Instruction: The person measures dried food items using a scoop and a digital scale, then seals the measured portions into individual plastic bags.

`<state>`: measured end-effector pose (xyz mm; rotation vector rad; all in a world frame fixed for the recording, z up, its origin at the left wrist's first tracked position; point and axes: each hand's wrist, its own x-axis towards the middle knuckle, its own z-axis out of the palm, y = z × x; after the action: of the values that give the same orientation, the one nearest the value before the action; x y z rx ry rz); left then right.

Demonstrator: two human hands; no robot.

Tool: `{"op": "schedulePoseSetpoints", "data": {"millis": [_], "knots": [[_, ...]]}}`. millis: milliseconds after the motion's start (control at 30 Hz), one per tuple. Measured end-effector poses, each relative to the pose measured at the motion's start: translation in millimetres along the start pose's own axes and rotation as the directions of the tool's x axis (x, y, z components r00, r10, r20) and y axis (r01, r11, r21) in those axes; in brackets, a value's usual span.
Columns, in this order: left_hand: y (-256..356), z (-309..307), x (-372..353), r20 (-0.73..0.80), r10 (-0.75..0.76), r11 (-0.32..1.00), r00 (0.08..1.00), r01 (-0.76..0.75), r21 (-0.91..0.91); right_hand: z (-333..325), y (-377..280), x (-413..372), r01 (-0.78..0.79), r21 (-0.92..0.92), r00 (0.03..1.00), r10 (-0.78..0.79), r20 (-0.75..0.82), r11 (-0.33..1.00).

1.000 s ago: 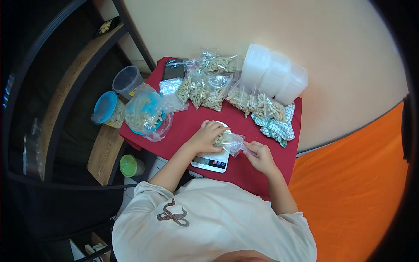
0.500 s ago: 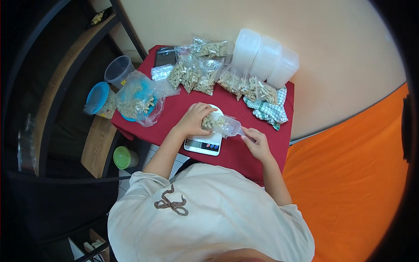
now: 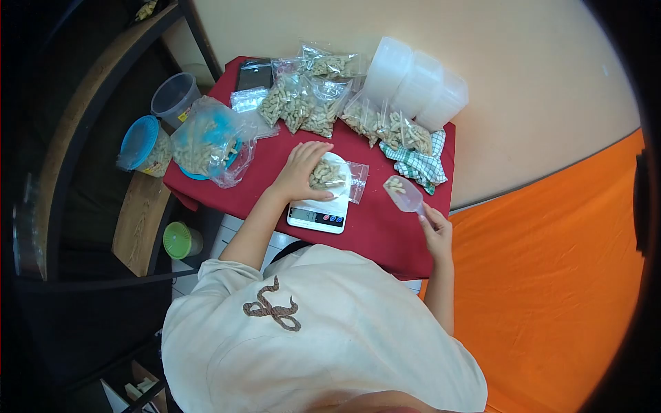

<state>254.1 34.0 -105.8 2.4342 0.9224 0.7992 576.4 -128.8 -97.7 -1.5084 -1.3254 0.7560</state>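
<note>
The left hand (image 3: 301, 173) is clamped around a clear plastic bag (image 3: 325, 173) that lies on a white kitchen scale (image 3: 317, 217), fingers on its far side and thumb on its near side. The bag holds pale, finger-shaped snack pieces, and its clear mouth end points right, reaching past the scale's edge over the red tablecloth (image 3: 372, 237). The scale's display and round buttons face the person; the digits are too small to read surely. Well apart from the left hand, the right hand (image 3: 438, 233) grips the handle of a translucent scoop (image 3: 405, 195), tilted above the right part of the cloth with a few pieces in its bowl. Behind the scale sit filled clear bags (image 3: 296, 107), with more filled bags (image 3: 389, 129) to their right, in front of white translucent containers (image 3: 413, 82) by the wall. A green-and-white checked cloth (image 3: 421, 165) lies beside these. Flat empty bags (image 3: 251, 101) rest near a dark flat object (image 3: 254, 74) at the back left. At the left edge, a large plastic bag of pieces (image 3: 203, 143) sits in a blue container (image 3: 195, 176), near a blue-lidded tub (image 3: 141, 141) and a clear tub (image 3: 175, 98). Lower down stands a green-lidded tub (image 3: 180, 240).
</note>
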Motion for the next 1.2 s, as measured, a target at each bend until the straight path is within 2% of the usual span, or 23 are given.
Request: {"op": "schedulePoseSetpoints", "data": {"millis": [33,100,167,200,600,733,867,967,1067,1200], "knots": [[-7,2,-6,0.001,-0.002,1.0,1.0,0.002,-0.002,-3,0,-1,-0.003,0.045,0.999,0.005,-0.04,0.999],[-28,10,-21,-0.157,-0.073,0.982,0.985,0.044,-0.182,-10,-4,-2,0.01,0.019,0.998,-0.009,-0.058,1.0],[-42,13,-38,-0.191,-0.085,0.981,0.978,0.049,-0.186,-18,-7,0,-0.071,-0.04,0.996,0.069,-0.053,0.997],[-45,13,-45,-0.218,-0.098,0.98,0.971,0.056,-0.19,-18,-9,2,-0.04,-0.023,0.998,0.038,-0.052,0.999],[-54,10,-66,-0.214,-0.264,0.93,0.94,0.189,-0.317,9,-41,30,0.071,-0.117,0.995,-0.062,0.077,0.991],[-58,11,-66,-0.216,-0.278,0.904,0.936,0.179,-0.388,19,-53,34,0.079,-0.133,0.991,-0.063,0.12,0.988],[-55,9,-68,-0.216,-0.266,0.917,0.939,0.177,-0.358,25,-57,39,0.102,-0.101,0.988,-0.089,0.126,0.99],[-56,4,-65,-0.232,-0.251,0.924,0.94,0.161,-0.348,30,-61,47,0.125,-0.118,0.973,-0.098,0.209,0.985],[-52,4,-67,-0.227,-0.265,0.912,0.937,0.168,-0.374,35,-72,45,0.097,-0.123,0.971,-0.067,0.23,0.988],[-55,4,-67,-0.185,-0.277,0.898,0.943,0.186,-0.4,15,-60,40,-0.029,-0.078,0.976,0.045,0.214,0.997]]}}
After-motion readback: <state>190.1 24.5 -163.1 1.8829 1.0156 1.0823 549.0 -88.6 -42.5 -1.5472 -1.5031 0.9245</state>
